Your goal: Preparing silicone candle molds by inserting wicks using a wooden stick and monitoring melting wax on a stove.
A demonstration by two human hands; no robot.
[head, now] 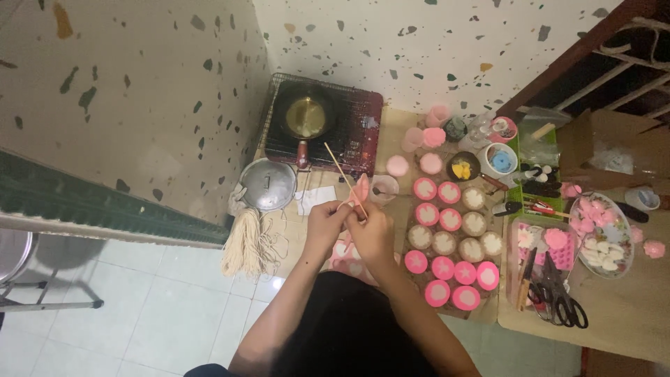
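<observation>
Above the low table's near edge, the left hand and right hand met, fingers pinched shut on a thin wooden stick and a small pink piece beside it. Keeping the stick steady and the grip light looked wise, since the piece seemed soft. To the right stood about fifteen round cups: roughly nine pink, six pale. Farther out lay one silver lid, one pan on a stove, and one bundle of wicks.
</observation>
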